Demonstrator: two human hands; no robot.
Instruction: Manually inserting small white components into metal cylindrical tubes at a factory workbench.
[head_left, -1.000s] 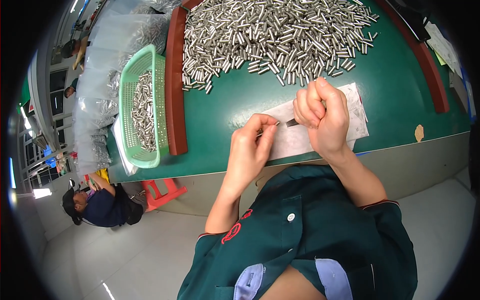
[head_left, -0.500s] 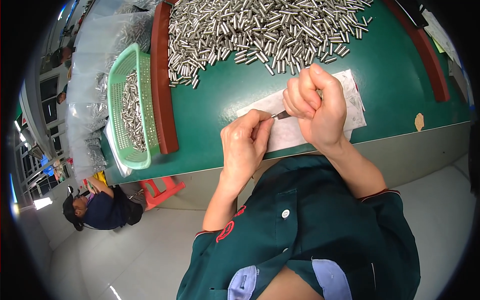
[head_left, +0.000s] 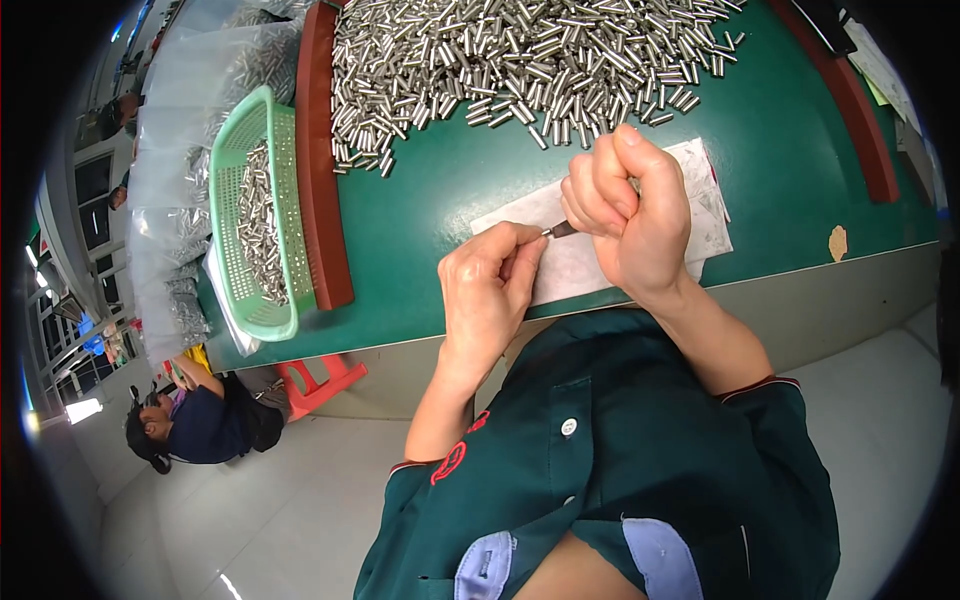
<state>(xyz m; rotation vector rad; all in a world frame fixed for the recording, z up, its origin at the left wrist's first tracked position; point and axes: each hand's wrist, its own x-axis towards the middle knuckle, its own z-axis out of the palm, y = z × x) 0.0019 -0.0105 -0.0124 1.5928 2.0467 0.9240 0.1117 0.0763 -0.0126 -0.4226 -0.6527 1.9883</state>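
My left hand point(head_left: 488, 285) pinches a small metal pin point(head_left: 546, 233) between thumb and forefinger; only its bright end shows. Closed in a fist, my right hand point(head_left: 640, 215) grips a dark, narrow, tapered tool point(head_left: 563, 229), most of which the fingers hide. The tool's tip meets the pin's end or sits right beside it. Both hands are above white paper sheets point(head_left: 580, 275) on the green tabletop point(head_left: 440, 200). Beyond them spreads a large heap of short, shiny metal pins point(head_left: 530, 65).
Reddish-brown bars point(head_left: 322, 200) border the work area on the left and, on the right, another bar point(head_left: 850, 110). A green plastic basket point(head_left: 222, 225) with more pins stands left, beside clear bags of parts point(head_left: 170, 180). Another person point(head_left: 215, 420) sits near a red stool point(head_left: 325, 380).
Both hands keep nearly the same pose and grip. The tool's tip looks slightly turned against the pin. The whole view has shifted a little.
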